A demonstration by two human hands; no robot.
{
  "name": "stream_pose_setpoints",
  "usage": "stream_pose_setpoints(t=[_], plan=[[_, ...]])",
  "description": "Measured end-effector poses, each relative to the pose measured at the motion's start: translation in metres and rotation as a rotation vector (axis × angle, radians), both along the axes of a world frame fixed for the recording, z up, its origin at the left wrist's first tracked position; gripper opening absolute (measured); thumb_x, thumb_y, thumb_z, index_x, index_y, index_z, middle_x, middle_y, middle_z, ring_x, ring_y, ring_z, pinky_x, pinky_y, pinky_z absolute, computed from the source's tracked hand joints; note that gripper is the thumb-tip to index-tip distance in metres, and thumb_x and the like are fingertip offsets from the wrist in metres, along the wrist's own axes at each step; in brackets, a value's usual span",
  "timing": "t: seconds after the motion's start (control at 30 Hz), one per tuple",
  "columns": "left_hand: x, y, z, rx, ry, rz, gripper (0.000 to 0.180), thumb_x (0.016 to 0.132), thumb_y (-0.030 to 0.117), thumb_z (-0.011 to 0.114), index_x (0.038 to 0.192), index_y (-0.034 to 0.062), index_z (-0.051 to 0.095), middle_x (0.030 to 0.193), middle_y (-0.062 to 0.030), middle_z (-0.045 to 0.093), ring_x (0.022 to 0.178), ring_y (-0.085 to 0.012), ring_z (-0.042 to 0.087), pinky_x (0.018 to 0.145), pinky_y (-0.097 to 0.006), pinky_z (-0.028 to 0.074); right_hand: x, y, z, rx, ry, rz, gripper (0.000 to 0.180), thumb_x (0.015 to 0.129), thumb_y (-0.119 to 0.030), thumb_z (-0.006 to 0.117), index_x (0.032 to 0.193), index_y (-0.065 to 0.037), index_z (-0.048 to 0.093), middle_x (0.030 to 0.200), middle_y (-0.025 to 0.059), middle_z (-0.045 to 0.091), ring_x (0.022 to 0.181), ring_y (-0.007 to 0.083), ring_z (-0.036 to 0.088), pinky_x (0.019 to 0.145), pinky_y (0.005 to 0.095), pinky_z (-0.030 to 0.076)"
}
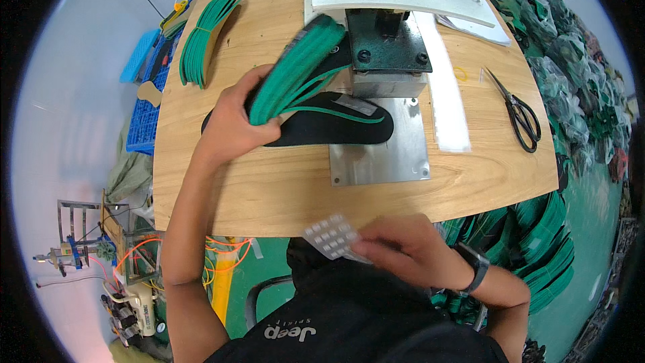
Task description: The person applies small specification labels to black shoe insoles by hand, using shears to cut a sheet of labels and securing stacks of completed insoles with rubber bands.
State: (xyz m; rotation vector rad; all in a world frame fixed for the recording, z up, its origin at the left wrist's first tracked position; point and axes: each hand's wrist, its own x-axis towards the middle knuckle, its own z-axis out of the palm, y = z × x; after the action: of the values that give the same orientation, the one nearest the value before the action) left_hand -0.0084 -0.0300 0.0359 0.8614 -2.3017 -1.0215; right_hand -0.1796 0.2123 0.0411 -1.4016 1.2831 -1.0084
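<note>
My left hand (238, 117) is closed around a thick stack of insoles (295, 70), black with green edges, fanned and tilted above the table. Beneath the stack lies a black insole (336, 121) with a green edge line and a pale patch at its heel, its end resting over the metal plate (379, 168) of a press. My right hand (410, 249) pinches a small pale sheet (330, 236) with rows of white rectangular stickers, held just off the table's near edge. A dark watch band sits on the right wrist.
The press head (390, 47) stands behind the metal plate. Scissors (523, 117) and a white strip (447, 101) lie to the right. A banded insole bundle (205, 40) is at the far left, beside a blue basket (142, 124). Bagged heaps (571, 60) stand on the floor at right.
</note>
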Motion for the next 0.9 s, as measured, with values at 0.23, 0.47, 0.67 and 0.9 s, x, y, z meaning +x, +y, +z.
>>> stream_pose_setpoints(t=[0.23,0.47,0.67,0.9], plan=[[0.03,-0.011,-0.01,0.069,0.22,0.143,0.048,0.064,0.007,0.066,0.11,-0.0022,0.056,0.095,-0.0067,0.061,0.084,-0.0126,0.055,0.078,-0.029,0.046,-0.028,-0.043,-0.018,0.408,-0.089,-0.256,0.016,0.091,-0.012,0.054,0.087,0.0,0.063,0.061,0.0054,0.06,0.049,0.0087,0.053,0.044,0.0242,0.042],[0.03,-0.018,-0.014,-0.016,0.239,0.227,0.043,0.066,0.011,0.067,0.107,-0.0012,0.056,0.095,-0.0082,0.061,0.083,-0.0171,0.056,0.079,-0.033,0.047,-0.041,-0.068,-0.022,0.476,-0.159,-0.379,0.024,0.093,-0.021,0.055,0.076,-0.005,0.059,0.053,0.0032,0.057,0.04,0.0061,0.048,0.036,0.0185,0.034],[0.027,-0.014,-0.015,0.021,0.338,0.2,0.043,0.068,0.01,0.067,0.107,-0.0011,0.056,0.097,-0.0081,0.061,0.086,-0.0163,0.055,0.081,-0.032,0.046,-0.037,-0.072,-0.021,0.494,-0.112,-0.367,0.028,0.094,-0.023,0.056,0.074,-0.004,0.057,0.05,0.0027,0.053,0.038,0.0062,0.044,0.036,0.0194,0.031],[0.029,-0.012,-0.013,0.017,0.285,0.197,0.042,0.067,0.009,0.068,0.107,-0.0009,0.057,0.098,-0.0082,0.061,0.087,-0.0161,0.056,0.082,-0.031,0.046,-0.045,-0.075,-0.021,0.551,-0.1,-0.386,0.03,0.094,-0.023,0.055,0.072,-0.003,0.057,0.048,0.0022,0.051,0.035,0.0062,0.039,0.034,0.021,0.028]])
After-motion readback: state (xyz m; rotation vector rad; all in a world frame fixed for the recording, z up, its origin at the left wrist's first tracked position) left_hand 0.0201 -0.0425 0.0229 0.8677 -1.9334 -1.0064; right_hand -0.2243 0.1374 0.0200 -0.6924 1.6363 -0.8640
